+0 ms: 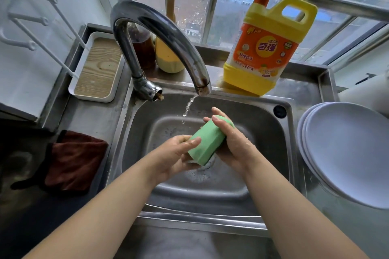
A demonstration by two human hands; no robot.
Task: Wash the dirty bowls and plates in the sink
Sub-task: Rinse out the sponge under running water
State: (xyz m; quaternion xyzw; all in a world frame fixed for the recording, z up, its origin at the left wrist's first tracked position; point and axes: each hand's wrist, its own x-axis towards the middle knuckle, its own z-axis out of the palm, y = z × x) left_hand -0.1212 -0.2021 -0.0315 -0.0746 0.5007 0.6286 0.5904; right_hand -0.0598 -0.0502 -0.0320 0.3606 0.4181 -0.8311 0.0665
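Both hands, left (179, 154) and right (230, 141), clamp a green sponge (207, 144) over the sink (263, 132) drain, probably wringing it, beside the thin tap (160, 33) stream; plates (345, 149) sit stacked on the right counter.

Both forearms reach forward and converge. The left hand (179, 153) and right hand (231, 143) curl their fingers (216, 120) around something held between them.
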